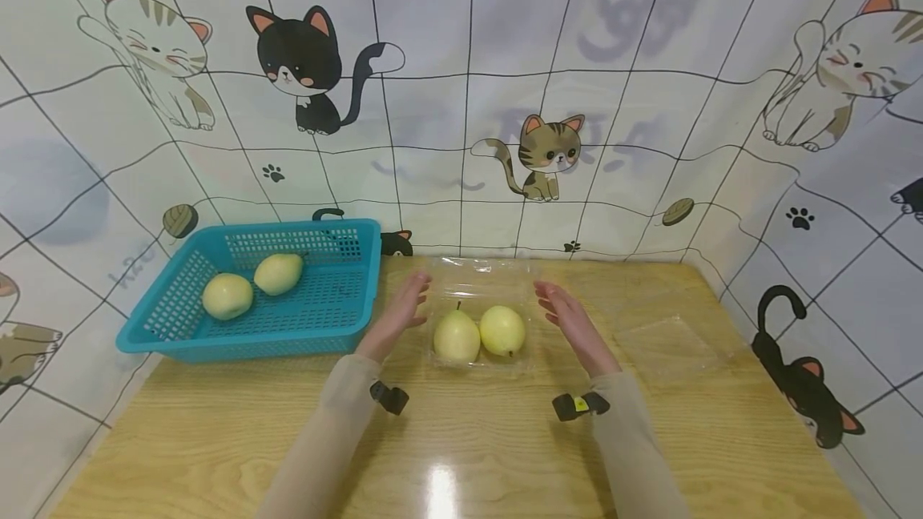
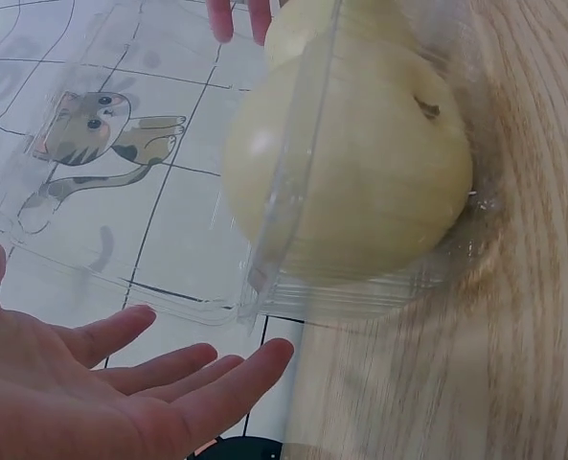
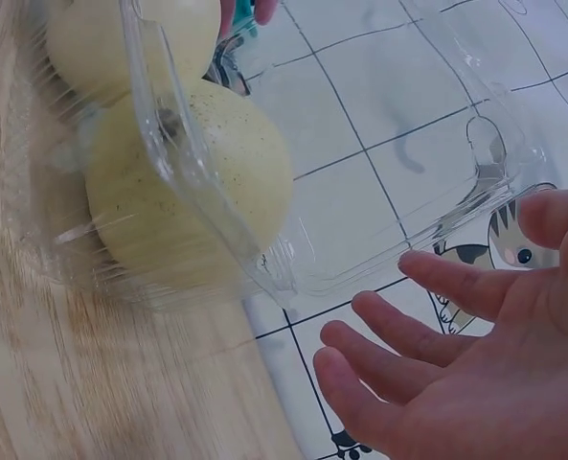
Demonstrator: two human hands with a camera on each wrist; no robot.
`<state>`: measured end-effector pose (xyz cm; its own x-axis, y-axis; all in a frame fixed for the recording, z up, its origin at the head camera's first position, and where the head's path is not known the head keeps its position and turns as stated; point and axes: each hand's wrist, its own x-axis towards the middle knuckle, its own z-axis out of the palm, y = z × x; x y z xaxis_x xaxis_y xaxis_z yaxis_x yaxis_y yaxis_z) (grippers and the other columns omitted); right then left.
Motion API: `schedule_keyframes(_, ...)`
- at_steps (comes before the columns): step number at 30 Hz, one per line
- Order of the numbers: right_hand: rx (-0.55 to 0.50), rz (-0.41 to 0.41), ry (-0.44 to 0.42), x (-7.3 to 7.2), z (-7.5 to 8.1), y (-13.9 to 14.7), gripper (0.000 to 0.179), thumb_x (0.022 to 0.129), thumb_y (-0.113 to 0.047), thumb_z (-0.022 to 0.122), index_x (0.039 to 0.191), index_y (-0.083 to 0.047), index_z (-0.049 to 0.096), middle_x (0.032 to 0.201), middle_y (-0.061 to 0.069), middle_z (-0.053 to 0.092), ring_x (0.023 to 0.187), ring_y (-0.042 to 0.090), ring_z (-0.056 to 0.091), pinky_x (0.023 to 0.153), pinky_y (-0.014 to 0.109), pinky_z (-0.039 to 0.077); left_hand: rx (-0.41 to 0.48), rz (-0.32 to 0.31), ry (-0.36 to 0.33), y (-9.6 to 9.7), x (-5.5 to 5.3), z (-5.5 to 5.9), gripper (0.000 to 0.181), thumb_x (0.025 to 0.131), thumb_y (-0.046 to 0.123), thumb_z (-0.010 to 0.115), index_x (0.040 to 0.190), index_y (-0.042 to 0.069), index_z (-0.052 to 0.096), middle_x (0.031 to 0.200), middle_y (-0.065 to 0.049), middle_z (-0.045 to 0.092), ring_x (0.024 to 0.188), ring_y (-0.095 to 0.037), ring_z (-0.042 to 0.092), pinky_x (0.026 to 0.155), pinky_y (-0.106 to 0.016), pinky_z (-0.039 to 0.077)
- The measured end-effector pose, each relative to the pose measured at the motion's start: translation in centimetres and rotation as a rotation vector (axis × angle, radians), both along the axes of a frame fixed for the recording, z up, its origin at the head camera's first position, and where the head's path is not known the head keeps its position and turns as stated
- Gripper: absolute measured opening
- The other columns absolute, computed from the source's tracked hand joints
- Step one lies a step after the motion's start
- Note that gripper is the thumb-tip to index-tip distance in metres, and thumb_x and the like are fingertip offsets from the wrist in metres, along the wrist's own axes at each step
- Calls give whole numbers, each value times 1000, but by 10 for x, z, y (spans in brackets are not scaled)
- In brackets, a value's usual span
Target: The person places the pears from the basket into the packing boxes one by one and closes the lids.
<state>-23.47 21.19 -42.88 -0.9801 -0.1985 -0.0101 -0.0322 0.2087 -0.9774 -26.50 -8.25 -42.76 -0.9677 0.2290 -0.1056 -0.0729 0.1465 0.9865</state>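
Two pale yellow pears (image 1: 457, 337) sit side by side in a clear plastic box (image 1: 476, 283) on the surface (image 1: 505, 455); in the left wrist view the nearer pear partly hides the other, which the top edge cuts off. The left grip (image 1: 400, 307) and right grip (image 1: 574, 323) flank the box just beside it, fingers loosely extended and holding nothing. Left of the box, a blue basket (image 1: 274, 347) carries two yellowish fruits (image 1: 227, 296), while right of it faint clear plastic (image 1: 671, 343) has outlines hard to trace.
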Motion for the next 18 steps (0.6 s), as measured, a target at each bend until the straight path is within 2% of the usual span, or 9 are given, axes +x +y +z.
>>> schedule_keyframes(6,15,7,-67,9,3,-1,68,104,-50,26,150,0,25,151,24,28,138,40,26,111,52,22,2,16,-49,3,7,0,64,105,45,24,147,-3,26,152,-31,18,138,-48,20,102,-61,33)
schedule_keyframes(7,17,10,-78,10,3,-1,70,103,-52,25,151,-1,23,151,24,27,139,40,25,111,53,22,1,16,-56,3,10,4,64,105,44,24,147,-4,25,151,-32,18,138,-49,20,102,-62,32)
schedule_keyframes(10,24,20,-96,14,3,-1,74,102,-56,23,152,-2,21,152,25,25,139,41,23,110,57,20,17,16,-80,4,14,6,65,105,45,23,148,-2,23,152,-33,16,138,-48,19,102,-61,32)
schedule_keyframes(18,56,29,-97,22,6,-2,74,102,-57,20,151,-2,22,152,25,24,140,43,20,110,58,19,29,-7,-61,-1,15,-4,71,103,51,21,150,-2,24,151,-33,17,138,-48,20,103,-60,32)
